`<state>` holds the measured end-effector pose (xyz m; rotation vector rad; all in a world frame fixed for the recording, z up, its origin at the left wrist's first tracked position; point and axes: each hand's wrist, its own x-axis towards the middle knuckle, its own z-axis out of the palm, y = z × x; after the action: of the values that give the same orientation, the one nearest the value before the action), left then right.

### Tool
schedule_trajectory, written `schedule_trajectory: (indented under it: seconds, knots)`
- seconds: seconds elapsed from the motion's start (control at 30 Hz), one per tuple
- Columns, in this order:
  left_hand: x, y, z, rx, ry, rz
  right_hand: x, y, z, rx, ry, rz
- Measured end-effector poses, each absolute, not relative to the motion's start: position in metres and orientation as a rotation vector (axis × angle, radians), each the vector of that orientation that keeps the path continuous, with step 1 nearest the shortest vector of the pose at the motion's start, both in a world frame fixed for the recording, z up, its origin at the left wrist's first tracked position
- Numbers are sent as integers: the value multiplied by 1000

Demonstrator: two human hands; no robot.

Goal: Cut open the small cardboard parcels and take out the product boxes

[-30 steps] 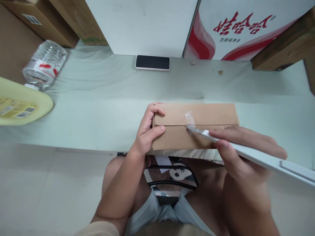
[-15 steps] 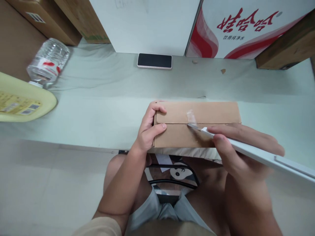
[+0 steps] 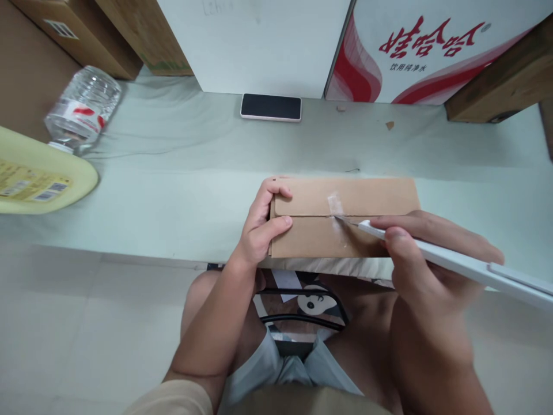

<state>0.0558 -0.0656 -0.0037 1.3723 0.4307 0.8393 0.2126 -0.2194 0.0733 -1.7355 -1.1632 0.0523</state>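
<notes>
A flat brown cardboard box [image 3: 371, 199] lies at the near edge of the pale green table [image 3: 173, 196]. A strip of clear tape [image 3: 334, 204] crosses its flap seam. My left hand [image 3: 261, 227] grips the box's left end, fingers curled over it. My right hand [image 3: 425, 256] is closed round a white utility knife [image 3: 453, 262], forefinger laid along its top. The blade tip [image 3: 341, 219] rests on the seam just below the tape.
A black phone [image 3: 271, 107] lies at the back of the table. A clear water bottle [image 3: 82, 109] and a yellow container [image 3: 38, 178] lie at the left. Cardboard boxes [image 3: 432, 46] stand along the back. My knees show below the table edge.
The knife tip has shifted slightly right along the seam under the tape, and my right hand has drawn back a little with it. My left hand keeps its grip.
</notes>
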Motion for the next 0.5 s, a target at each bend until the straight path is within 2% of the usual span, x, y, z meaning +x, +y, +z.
schedule_trajectory:
  seconds: [0.5]
  knots:
    - [53,-63,-8,1447,419,864,214,-229,62,-1704,-1070,37]
